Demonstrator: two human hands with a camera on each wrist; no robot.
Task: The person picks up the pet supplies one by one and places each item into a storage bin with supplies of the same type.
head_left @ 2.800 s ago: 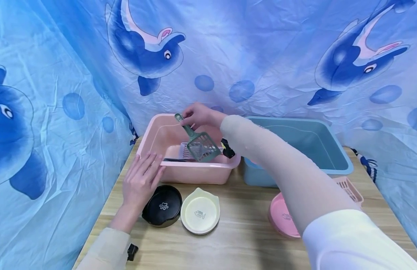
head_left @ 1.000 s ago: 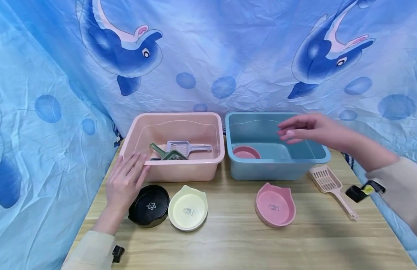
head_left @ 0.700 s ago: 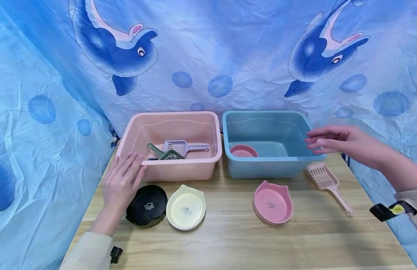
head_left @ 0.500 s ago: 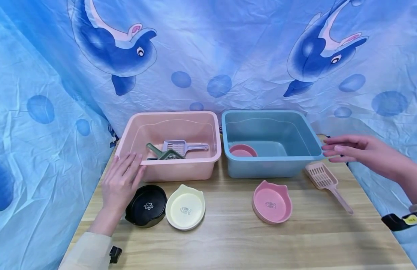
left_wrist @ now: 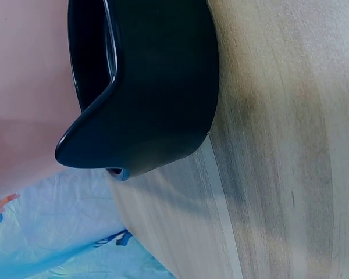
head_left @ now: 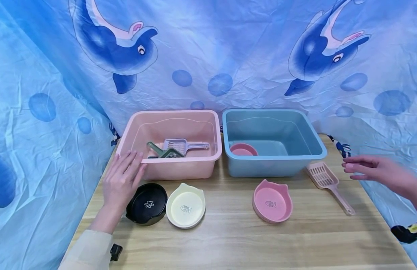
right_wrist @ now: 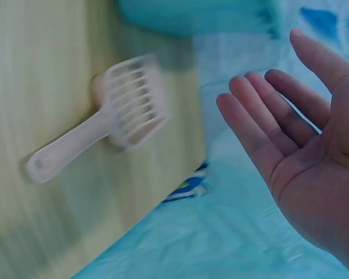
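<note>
My left hand point(head_left: 123, 180) rests with fairly straight fingers on the front left rim of the pink litter box point(head_left: 181, 169). Inside that box lie a green litter scoop point(head_left: 156, 149) and a lilac litter scoop point(head_left: 196, 146); a dark item beneath the green one is mostly hidden by the front wall. Off to the right, my right hand point(head_left: 380, 171) hovers with loose fingers and holds nothing. A beige-pink litter scoop point(head_left: 337, 195) lies on the table beside it, handle toward me; the right wrist view shows this scoop point(right_wrist: 75, 142) left of the extended fingers.
A blue litter box point(head_left: 262, 167) holds a round pink bowl point(head_left: 243, 150). In front stand a black cat bowl point(head_left: 147, 212), a cream cat bowl point(head_left: 185, 217) and a pink cat bowl point(head_left: 272, 210). Blue dolphin-printed cloth point(head_left: 255, 45) hangs behind the wooden table point(head_left: 228, 243).
The green scoop, earlier pinched by my right hand above the pink box, now lies inside it. My right hand has swung right, past the blue box. The left hand has stayed on the rim.
</note>
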